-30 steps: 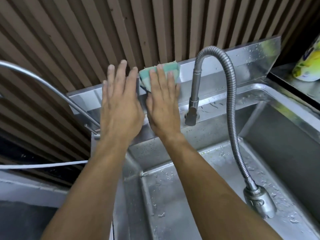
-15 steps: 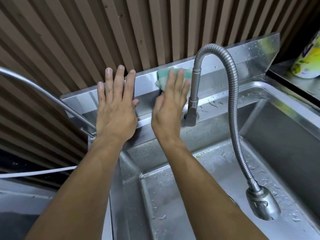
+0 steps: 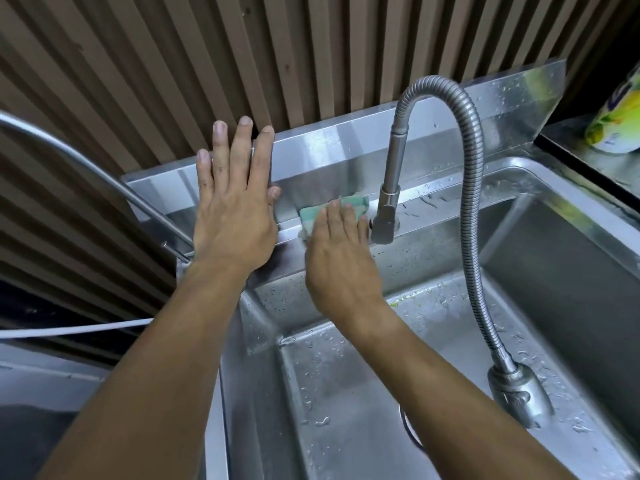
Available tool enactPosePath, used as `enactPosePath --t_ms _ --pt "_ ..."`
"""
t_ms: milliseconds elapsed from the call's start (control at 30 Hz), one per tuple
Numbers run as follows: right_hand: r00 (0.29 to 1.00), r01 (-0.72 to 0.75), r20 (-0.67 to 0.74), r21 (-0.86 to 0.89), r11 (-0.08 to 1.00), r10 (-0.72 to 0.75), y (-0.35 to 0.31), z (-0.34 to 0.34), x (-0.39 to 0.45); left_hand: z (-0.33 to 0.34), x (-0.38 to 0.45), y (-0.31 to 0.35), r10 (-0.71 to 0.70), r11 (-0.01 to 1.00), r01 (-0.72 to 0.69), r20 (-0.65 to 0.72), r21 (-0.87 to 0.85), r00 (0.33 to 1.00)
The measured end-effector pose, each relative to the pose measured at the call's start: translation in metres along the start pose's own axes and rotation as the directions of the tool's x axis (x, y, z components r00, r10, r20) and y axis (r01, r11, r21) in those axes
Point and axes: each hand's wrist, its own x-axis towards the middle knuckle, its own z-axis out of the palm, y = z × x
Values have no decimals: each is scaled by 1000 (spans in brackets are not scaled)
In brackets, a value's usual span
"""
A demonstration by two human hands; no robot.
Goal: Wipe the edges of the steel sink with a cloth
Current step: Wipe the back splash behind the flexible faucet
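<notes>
Task status: in progress. The right hand (image 3: 341, 261), fingers flat and together, presses the green cloth (image 3: 334, 213) onto the rear ledge of the steel sink (image 3: 588, 216), centre frame, just left of the faucet base (image 3: 384, 223). The left hand (image 3: 235, 209) lies spread flat on the backsplash (image 3: 329, 150), holding nothing. Droplets on the ledge right of the faucet suggest that edge remains unwiped. Compared with half a second ago, the cloth has dropped from the backsplash to the ledge.

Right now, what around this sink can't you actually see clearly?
- Cloth: mostly under the right hand, head view.
- Back ledge beneath the left hand: covered.
- Drain: behind the right forearm.
- Bottle label: blurred, cut by the right edge.
- Sink front rim: out of frame.
</notes>
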Motion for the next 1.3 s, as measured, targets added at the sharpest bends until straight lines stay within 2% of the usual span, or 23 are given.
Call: enactPosePath --t_ms 67,233,267,333,400,467,533,567,633,733,800,933,1000,1067,1167,1233,1300 --pt "995 38 -98 96 995 -29 13 5 2 1 -1 1 0 1000 0 -10 7 1000" --pt "983 -77 -158 117 990 95 -7 20 -2 2 -2 1 1 1000 0 -20 12 1000" --pt "986 -30 -160 87 996 44 -10 23 -9 2 -2 1 0 1000 0 -21 14 1000" --pt "981 166 -114 52 985 -159 0 27 -19 1 -1 2 3 1000 -3 -9 9 1000" --pt "974 215 -86 79 973 -209 19 20 -15 1 -1 1 7 1000 -7 -7 7 1000" --pt "989 69 -142 122 990 -51 27 15 -5 1 -1 0 19 1000 -19 -13 13 1000" --pt "972 -106 -199 120 987 129 14 18 0 2 -2 0 24 999 -23 -22 23 999" --pt "962 -139 -224 91 986 156 5 23 0 4 -2 0 24 999 -23 -27 30 999" --pt "968 -74 -239 43 996 82 -4 29 -5 5 -2 1 21 999 -19 -34 42 999" --pt "969 168 -189 26 985 -160 13 28 -18 7 -3 3 17 999 -14 -51 44 999" --pt "960 235 -183 115 965 -212 29 15 -24 8 -3 4 13 998 -10 -53 60 998" --pt "983 171 -133 403 899 -127 48 -28 -55 11 -3 4 16 996 -10 -60 87 998" --pt "972 220 -182 471 854 -150 57 -61 -81 12 -4 8 6 996 1 -74 94 997" --pt "934 326 -298 473 818 -200 72 -100 -105 13 -5 15 -38 996 44 -80 80 996" --pt "776 502 -566 284 817 -280 110 -150 -120 15 -4 33 -26 997 30 -49 77 998" --pt "685 494 -682 175 852 -257 134 -164 -99 18 3 48 65 995 -60 -58 85 996" --pt "682 443 -698 156 883 -219 153 -156 -53 23 16 62 137 988 -131 -69 84 988"
